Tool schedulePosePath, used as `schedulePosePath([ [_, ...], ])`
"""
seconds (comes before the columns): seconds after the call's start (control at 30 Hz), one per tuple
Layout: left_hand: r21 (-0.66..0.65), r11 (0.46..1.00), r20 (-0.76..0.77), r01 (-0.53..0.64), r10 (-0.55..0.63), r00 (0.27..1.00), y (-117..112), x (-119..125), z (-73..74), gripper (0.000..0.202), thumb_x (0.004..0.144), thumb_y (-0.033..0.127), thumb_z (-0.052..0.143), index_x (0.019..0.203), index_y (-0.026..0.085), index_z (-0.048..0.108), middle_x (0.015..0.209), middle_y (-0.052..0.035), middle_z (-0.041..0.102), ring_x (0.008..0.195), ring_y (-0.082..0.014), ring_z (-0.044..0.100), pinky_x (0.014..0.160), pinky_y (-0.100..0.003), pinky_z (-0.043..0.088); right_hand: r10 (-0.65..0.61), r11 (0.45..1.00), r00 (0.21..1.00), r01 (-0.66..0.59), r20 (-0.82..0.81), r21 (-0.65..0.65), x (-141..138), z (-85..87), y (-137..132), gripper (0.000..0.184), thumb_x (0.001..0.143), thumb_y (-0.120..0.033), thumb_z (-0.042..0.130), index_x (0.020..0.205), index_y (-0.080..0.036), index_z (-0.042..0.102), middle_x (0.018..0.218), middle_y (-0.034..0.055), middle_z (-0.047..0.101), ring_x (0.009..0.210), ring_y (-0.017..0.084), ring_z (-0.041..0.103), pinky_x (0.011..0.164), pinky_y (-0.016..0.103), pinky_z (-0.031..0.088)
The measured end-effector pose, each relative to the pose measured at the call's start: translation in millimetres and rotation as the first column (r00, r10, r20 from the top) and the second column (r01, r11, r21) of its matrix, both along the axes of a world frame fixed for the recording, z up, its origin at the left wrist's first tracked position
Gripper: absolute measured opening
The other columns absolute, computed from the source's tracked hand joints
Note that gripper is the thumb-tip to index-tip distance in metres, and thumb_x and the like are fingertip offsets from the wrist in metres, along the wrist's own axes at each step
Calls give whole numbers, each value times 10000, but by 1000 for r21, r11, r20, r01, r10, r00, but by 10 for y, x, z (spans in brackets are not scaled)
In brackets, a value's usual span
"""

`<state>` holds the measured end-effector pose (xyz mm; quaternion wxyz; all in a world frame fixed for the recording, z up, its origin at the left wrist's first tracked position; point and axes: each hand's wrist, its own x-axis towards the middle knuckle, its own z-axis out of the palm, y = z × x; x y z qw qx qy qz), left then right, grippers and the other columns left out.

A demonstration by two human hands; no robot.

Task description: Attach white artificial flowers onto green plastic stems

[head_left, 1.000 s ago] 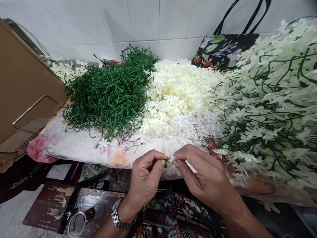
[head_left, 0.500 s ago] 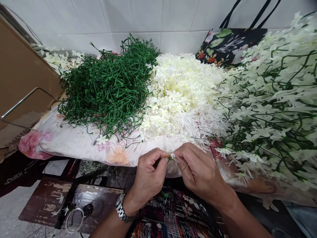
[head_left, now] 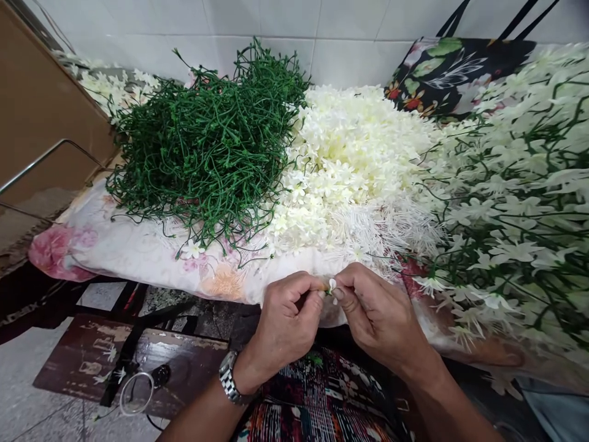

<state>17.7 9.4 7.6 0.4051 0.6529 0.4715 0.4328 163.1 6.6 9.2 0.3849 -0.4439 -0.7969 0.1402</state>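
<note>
A white flower (head_left: 332, 284) sits crosswise, green stem (head_left: 328, 293) leftward.

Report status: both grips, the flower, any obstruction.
Left grip pinching green stem. Right grip at white flower. Flower between both sets of fingertips. Nothing visibly in the way.

The left forearm (head_left: 207, 406) and right forearm (head_left: 453, 406), both bare, slant inward from below, bringing the left grip (head_left: 289, 319) and right grip (head_left: 385, 319) nearly tip to tip, each with its thumb pressed toward a bent forefinger.
</note>
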Motion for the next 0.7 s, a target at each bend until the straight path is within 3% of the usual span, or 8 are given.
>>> schedulePosePath([
  [0.53,-28,999,-28,-28,27,999,-18,18,-37,214,772,103,444,588,164,535,524,38,461,503,-88,413,490,-199,332,-51,998,997,48,63,50,-68,4,-13,132,871,-85,439,785,-183,463,641,-6,474,553,104,464,509,214,379],
  [0.7,-76,997,40,-29,32,999,-22,8,-33,185,765,115,449,613,161,544,534,35,466,505,-87,416,475,-189,336,-27,999,999,26,22,47,-56,18,-8,129,875,-89,450,790,-179,486,643,-7,480,563,102,473,517,210,400],
])
